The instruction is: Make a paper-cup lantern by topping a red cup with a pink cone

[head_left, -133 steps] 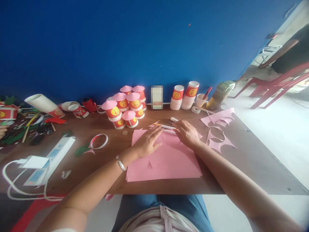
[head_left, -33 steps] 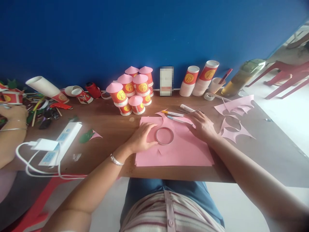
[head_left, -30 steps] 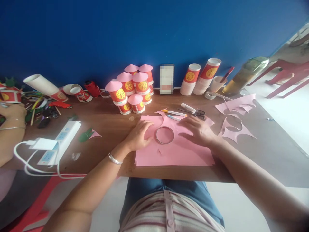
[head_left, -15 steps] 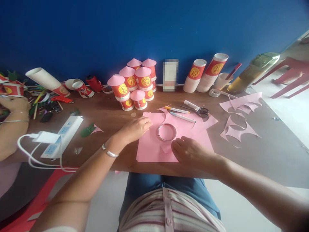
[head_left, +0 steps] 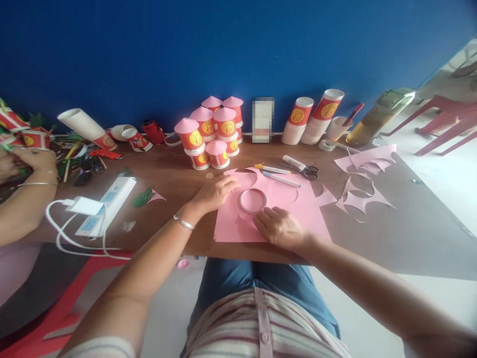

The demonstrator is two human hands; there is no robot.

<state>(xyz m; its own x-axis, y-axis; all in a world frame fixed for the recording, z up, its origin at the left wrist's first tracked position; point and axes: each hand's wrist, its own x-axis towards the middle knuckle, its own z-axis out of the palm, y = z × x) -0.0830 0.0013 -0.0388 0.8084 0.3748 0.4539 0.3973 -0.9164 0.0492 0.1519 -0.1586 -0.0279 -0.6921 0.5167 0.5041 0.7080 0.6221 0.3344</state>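
Pink paper sheets lie on the brown table, with curved cuts along the upper part. A round ring rests flat on them. My left hand is at the paper's upper left edge, fingers together; whether they pinch the paper is too small to tell. My right hand is closed at the ring's lower right, over the pink paper; what its fingertips hold is hidden. An orange marker, a light blue marker and black scissors lie just beyond the ring.
Red cups with pink cone tops stand at the back. Stacked cups and a bottle lean by the wall. Pink scraps lie right. A power strip and another person's arm are left.
The view has shifted slightly. My right hand has moved left, nearer the ring's lower edge. The pink scrap at the paper's right now lies apart from the sheet's upper right area.
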